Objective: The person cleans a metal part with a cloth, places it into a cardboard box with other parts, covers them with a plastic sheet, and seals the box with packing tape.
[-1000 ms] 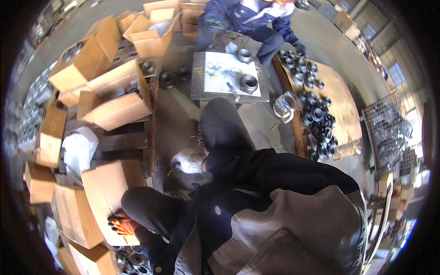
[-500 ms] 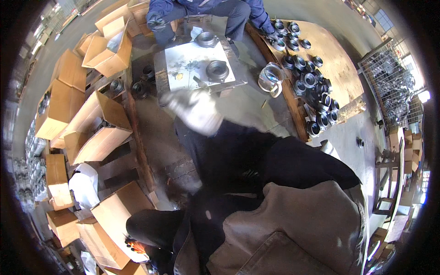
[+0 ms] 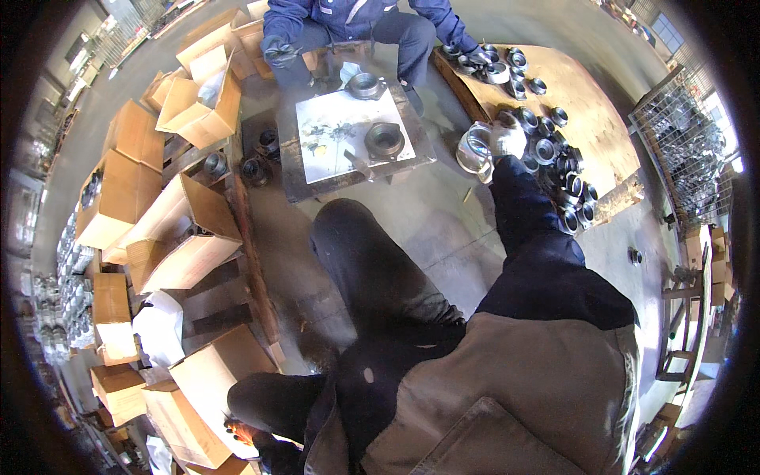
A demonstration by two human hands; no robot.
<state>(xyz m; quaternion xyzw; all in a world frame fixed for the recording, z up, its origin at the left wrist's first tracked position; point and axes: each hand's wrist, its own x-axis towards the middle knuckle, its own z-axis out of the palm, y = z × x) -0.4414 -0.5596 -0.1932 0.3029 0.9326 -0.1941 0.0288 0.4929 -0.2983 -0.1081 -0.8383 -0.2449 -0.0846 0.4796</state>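
My right hand (image 3: 507, 141), in a white glove, reaches out to the right between a clear jug (image 3: 473, 152) and a cluster of black ring-shaped fittings (image 3: 545, 150). Motion smears its fingers, so any hold is unclear. At the lower left, an orange and black shape (image 3: 240, 431) shows by dark cloth; I cannot make out whether it is my left hand. Ahead, a black flanged ring (image 3: 385, 141) lies on a stained white sheet (image 3: 342, 168) atop a low table (image 3: 317, 190). A second ring (image 3: 366, 85) sits farther back, and a flat bar (image 3: 360, 165) lies at the near edge.
A co-worker in blue (image 3: 348, 20) sits across the table, one gloved hand (image 3: 480, 57) at the far fittings. Those stand on a plywood board (image 3: 602, 131). Open cardboard boxes (image 3: 190, 253) line the left over wooden pallets. A wire cage (image 3: 685, 134) stands far right.
My right hand has swung from the low table's near edge to the right, beside the jug and the fittings. The whole view has shifted slightly.
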